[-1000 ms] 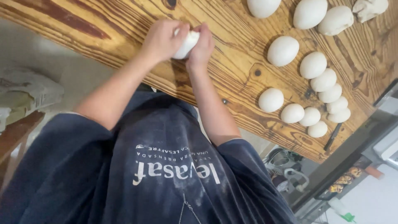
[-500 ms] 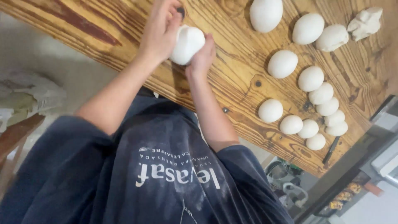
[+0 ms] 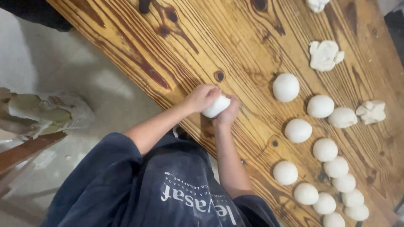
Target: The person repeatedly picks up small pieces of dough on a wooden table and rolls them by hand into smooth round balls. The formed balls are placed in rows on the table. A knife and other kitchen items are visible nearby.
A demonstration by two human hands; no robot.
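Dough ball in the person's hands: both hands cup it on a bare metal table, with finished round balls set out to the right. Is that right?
Not quite. The head view shows a wooden table, with grain and dark knots, not a metal one. The rest holds: the left hand and the right hand cup the dough ball, and finished round balls lie to the right.

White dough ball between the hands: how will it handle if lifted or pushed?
The white dough ball, cupped by both hands, is probably soft and would dent under pressure. Round like the finished balls, it may roll on the wooden table. Probably slightly tacky.
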